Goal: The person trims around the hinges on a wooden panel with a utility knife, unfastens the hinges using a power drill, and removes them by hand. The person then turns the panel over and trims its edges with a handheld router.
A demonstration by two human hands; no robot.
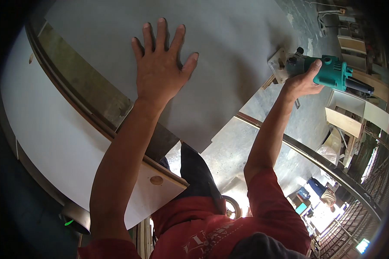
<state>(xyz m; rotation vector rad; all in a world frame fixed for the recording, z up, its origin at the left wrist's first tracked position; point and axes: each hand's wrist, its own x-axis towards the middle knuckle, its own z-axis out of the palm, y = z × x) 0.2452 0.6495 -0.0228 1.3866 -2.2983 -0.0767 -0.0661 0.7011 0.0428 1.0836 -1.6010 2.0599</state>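
My left hand (159,73) lies flat on a large grey panel (222,56), its fingers spread and nothing in them. On the right, my right hand (303,84) is wrapped round the green body of a trim router (330,71), thumb on top. The router lies on its side in this view, its clear base plate (277,64) at the panel's right edge. A black cord end points away to the right. Whether the bit touches the panel is hidden.
A white board (60,112) with a round hole near one corner lies on the left. Pale open boxes (343,121) stand on the right, beyond the concrete floor. A long dark rail (328,166) crosses the lower right. Another person (326,195) is in the background.
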